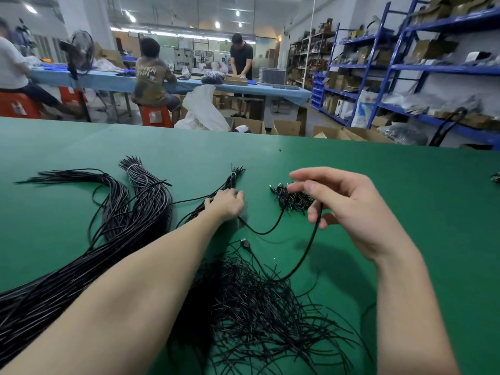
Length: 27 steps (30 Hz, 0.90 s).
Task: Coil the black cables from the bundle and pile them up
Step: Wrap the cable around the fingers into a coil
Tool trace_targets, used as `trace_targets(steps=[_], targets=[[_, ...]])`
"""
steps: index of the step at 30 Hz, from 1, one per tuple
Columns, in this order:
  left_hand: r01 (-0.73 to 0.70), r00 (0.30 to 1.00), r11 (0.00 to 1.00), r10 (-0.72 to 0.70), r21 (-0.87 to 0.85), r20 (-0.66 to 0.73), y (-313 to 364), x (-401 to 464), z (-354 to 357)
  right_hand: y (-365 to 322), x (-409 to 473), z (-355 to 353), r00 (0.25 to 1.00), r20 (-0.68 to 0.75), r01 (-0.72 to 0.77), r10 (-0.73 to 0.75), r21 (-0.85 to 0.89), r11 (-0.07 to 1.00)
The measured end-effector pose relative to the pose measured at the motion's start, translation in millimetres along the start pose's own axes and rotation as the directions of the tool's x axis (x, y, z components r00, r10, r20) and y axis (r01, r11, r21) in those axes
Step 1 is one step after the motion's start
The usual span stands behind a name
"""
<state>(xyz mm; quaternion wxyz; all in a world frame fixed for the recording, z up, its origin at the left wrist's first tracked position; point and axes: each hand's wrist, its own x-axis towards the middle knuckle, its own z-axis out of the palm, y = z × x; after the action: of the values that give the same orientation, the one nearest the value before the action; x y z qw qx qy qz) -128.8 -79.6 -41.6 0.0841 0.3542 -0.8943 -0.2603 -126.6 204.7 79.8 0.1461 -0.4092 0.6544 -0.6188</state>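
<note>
Reaching forward across the green table [405, 185], the left hand [226, 204] lies on a thin tied bundle of black cables [233, 177], its fingers [238, 195] bent down over the strands, though whether they actually grip any I cannot tell; the right hand [343, 207] is raised above the table, its thumb and forefinger spread wide and holding nothing, while its lower fingers curl round a single black cable [311, 239]; that cable hangs down from the hand, curves along the table and ends at a plug [245, 243] lying beside the left forearm; another strand sags in a loop between the two hands; just beyond the right hand sits a small pile of coiled cables [293, 198], touching the table between both hands; a loose spread of thin cable ends [257, 307] covers the near part of the table between the forearms; to the left, thick bundles [140, 207] fan out, one bound near its far end with a pale tie [133, 167]; beyond the table's far edge, people work at a blue bench [189, 83], and blue shelves [433, 69] stand at the right.
</note>
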Motion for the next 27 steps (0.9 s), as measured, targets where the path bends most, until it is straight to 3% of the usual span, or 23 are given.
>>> trace_targets(steps=[6, 9, 11, 13, 15, 17, 19, 20, 22, 24, 25, 27], targets=[[-0.217, 0.920, 0.955, 0.132, -0.200, -0.368, 27.7, -38.5, -22.7, 6.0, 9.3, 12.9, 0.947, -0.322, 0.041, -0.005, 0.104, 0.994], [-0.186, 0.933, 0.925, 0.060, -0.332, -0.354, 43.9, -60.5, -42.0, 10.6, 11.7, 17.8, 0.926, -0.377, 0.044, 0.010, 0.133, 0.990], [-0.081, 0.983, 0.924, 0.012, -0.373, -0.184, 52.1, -76.8, -53.7, 12.4, 11.5, 18.6, 0.923, -0.384, 0.038, 0.029, 0.166, 0.985], [0.063, 0.987, 0.940, -0.007, -0.335, 0.163, 56.2, -92.6, -59.9, 13.0, 11.6, 19.0, 0.917, -0.399, 0.054, 0.030, 0.196, 0.979], [0.177, 0.880, 0.937, -0.013, -0.303, 0.474, 57.4, -104.4, -60.4, 12.5, 11.7, 17.5, 0.906, -0.421, 0.074, 0.039, 0.247, 0.966], [0.237, 0.828, 0.899, 0.011, -0.368, 0.561, 57.6, -108.1, -52.9, 12.6, 10.6, 11.7, 0.908, -0.413, 0.072, 0.065, 0.307, 0.949], [0.272, 0.895, 0.738, 0.042, -0.618, 0.444, 57.8, -106.7, -39.8, 15.1, 7.8, 0.7, 0.935, -0.337, 0.002, 0.112, 0.320, 0.948], [0.285, 0.929, 0.588, 0.025, -0.757, 0.369, 57.3, -105.4, -33.3, 17.0, 5.5, -4.9, 0.949, -0.280, -0.059, 0.142, 0.287, 0.956], [0.334, 0.942, 0.186, -0.027, -0.924, 0.335, 56.2, -105.1, -24.9, 22.5, 0.3, -13.4, 0.954, -0.198, -0.191, 0.226, 0.180, 0.965], [0.395, 0.915, -0.154, -0.027, -0.906, 0.403, 55.2, -106.0, -21.5, 28.3, -2.5, -18.5, 0.930, -0.194, -0.293, 0.313, 0.122, 0.948], [0.388, 0.915, -0.222, -0.022, -0.894, 0.403, 53.6, -107.0, -20.1, 31.3, -3.1, -18.8, 0.912, -0.213, -0.343, 0.349, 0.064, 0.937], [0.342, 0.935, -0.204, -0.018, -0.917, 0.353, 54.6, -110.9, -19.5, 36.0, -0.3, -20.1, 0.875, -0.282, -0.467, 0.393, -0.282, 0.838]])
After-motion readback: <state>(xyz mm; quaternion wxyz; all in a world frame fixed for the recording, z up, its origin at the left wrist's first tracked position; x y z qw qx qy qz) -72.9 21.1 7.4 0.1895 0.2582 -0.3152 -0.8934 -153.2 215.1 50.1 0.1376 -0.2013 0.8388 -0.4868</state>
